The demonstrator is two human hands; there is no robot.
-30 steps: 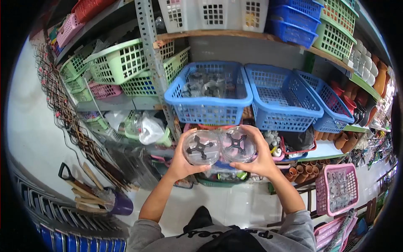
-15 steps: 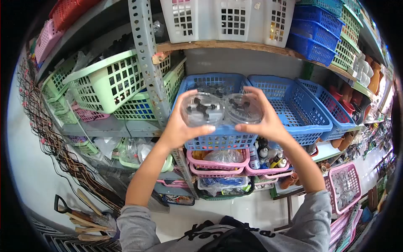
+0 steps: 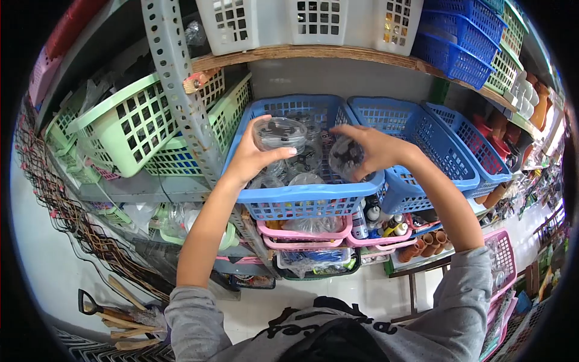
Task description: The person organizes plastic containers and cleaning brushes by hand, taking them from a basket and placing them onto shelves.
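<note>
My left hand (image 3: 256, 151) grips a clear round plastic container (image 3: 279, 134) with a black piece inside, holding it nearly level above the left part of a blue basket (image 3: 307, 193). On the right, my right hand (image 3: 377, 151) has its thumb and fingers around another clear round container (image 3: 345, 157), tilted on its side inside the basket near the right wall. Dark parts show through its clear plastic. Beneath and between my hands, several similar clear containers (image 3: 304, 158) lie in the same basket.
Another blue basket (image 3: 416, 136) stands right beside this one on the shelf. A perforated metal post (image 3: 184, 102) and a pale green basket (image 3: 123, 120) are at the left. Overhead runs a wooden shelf edge (image 3: 313, 54). Pink baskets (image 3: 304, 234) sit below.
My hands have moved apart from side by side above the basket. The right one has lowered and tilted its container into the basket; the left still holds its own. The view has shifted slightly.
</note>
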